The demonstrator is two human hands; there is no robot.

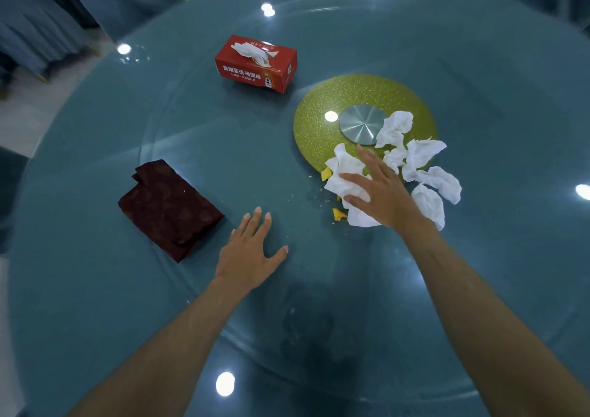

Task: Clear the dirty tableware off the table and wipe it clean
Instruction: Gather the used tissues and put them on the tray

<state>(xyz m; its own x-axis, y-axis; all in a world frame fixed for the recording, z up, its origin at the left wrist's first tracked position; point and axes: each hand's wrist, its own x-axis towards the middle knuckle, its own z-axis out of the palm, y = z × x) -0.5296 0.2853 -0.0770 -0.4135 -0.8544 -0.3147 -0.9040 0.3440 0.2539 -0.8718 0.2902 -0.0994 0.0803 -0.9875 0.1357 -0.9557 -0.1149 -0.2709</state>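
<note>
table [95, 289] bears one tissue box [255, 63], one cloth [169, 207].

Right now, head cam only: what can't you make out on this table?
Head view:
- Orange scraps: partly under the crumpled tissue that the right hand presses, so the amount beneath is hidden.
- Tissue box: the small print is too small to read.
- Table: the near rim is cut off by the bottom edge of the frame.
- Folded dark-red cloth: its own folds hide anything under it.

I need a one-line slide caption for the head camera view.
Right hand presses a crumpled tissue beside orange scraps on the glass table; left hand lies open nearby.
</note>
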